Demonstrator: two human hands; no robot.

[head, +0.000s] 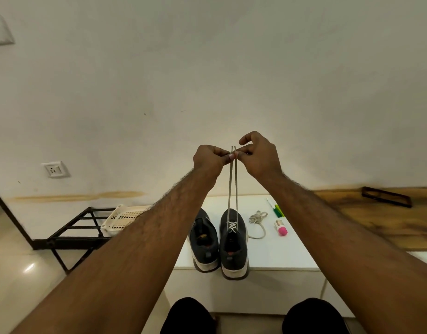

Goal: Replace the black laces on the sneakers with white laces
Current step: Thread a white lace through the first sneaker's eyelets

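Head view, one moment: white table (291, 256), near edge partly hidden by both forearms; black rack (72, 231) at left holding a cream basket (122, 219), its right part hidden behind the left forearm. Two dark sneakers (219, 244) side by side on the table, heels toward the viewer; the left one's toe is hidden. Left hand (208, 160) and right hand (260, 156), raised together, each pinching one end of the white lace (233, 186) threaded through the right sneaker's lower eyelets. Second white lace (258, 221) coiled just beside. Pink-capped item (281, 228) and green tool (278, 210), hard to identify.
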